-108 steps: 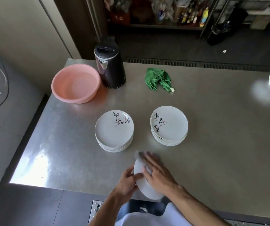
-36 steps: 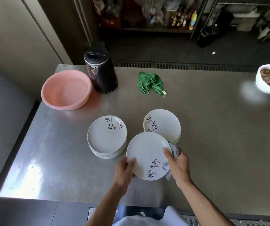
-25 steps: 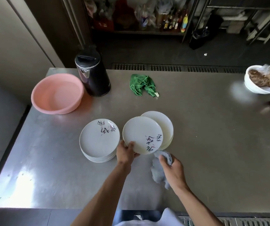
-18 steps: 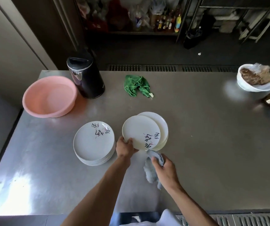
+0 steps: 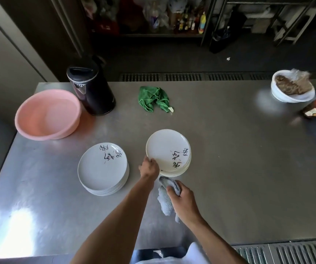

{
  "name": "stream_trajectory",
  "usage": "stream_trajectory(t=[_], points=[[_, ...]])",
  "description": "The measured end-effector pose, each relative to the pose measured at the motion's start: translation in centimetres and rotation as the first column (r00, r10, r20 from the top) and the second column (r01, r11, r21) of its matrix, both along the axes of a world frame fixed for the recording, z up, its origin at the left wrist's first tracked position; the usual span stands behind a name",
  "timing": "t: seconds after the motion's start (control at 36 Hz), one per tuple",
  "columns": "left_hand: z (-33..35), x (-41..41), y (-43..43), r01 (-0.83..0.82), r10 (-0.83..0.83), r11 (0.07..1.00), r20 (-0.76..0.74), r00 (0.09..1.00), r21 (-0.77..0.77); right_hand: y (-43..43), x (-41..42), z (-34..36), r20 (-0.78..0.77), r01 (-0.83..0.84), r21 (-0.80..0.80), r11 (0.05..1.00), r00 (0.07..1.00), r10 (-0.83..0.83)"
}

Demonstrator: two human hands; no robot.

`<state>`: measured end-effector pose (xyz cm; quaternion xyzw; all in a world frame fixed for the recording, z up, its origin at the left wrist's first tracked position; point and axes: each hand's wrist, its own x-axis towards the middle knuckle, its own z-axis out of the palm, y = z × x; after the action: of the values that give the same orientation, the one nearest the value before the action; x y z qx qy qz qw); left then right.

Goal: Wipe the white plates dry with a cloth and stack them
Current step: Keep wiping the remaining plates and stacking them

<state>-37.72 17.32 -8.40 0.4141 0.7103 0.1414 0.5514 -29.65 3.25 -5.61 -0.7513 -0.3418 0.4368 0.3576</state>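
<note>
Plate [image 5: 164, 147] rests on the right stack [image 5: 181, 172]; our left grip [image 5: 149, 167] pinches its seven-o'clock rim, likely squaring it. Our right grip [image 5: 183, 199] clenches the cloth [image 5: 164, 203], ready for another.

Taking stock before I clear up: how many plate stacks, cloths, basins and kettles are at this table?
Plate stacks: 2 (left stack; right stack, its top plate gripped by the left hand)
Cloths: 2 (green cloth; grey cloth, held in the right hand)
Basins: 1 (pink basin)
Kettles: 1 (black kettle)
Total: 6
</note>
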Motion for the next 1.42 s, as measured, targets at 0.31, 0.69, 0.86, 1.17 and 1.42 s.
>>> stream_trajectory(t=[0.31,0.69,0.86,1.17,1.42], points=[[2.6,-2.2,1.0,0.126,-0.122,0.988,-0.05,0.991,0.089,1.7,-0.6,-0.1,-0.077,0.024,-0.07,0.997,0.997,-0.03],[4.2,-21.0,1.1,-0.132,0.208,0.954,-0.278,0.938,0.267,9.6,-8.5,1.0,-0.176,-0.073,-0.107,0.992,0.983,0.054],[3.4,-22.4,0.6,-0.199,0.24,0.951,-0.159,0.958,0.237,11.8,-10.5,1.0,-0.131,-0.057,-0.072,0.996,0.99,0.047],[2.5,-23.6,1.0,-0.351,0.351,0.926,0.027,0.936,0.141,12.3,-11.6,0.3,-0.123,-0.082,-0.072,0.994,0.99,0.073],[1.8,-24.4,1.9,-0.373,0.368,0.924,0.07,0.927,0.083,12.7,-11.7,-0.6,-0.148,-0.081,-0.094,0.992,0.987,0.066]])
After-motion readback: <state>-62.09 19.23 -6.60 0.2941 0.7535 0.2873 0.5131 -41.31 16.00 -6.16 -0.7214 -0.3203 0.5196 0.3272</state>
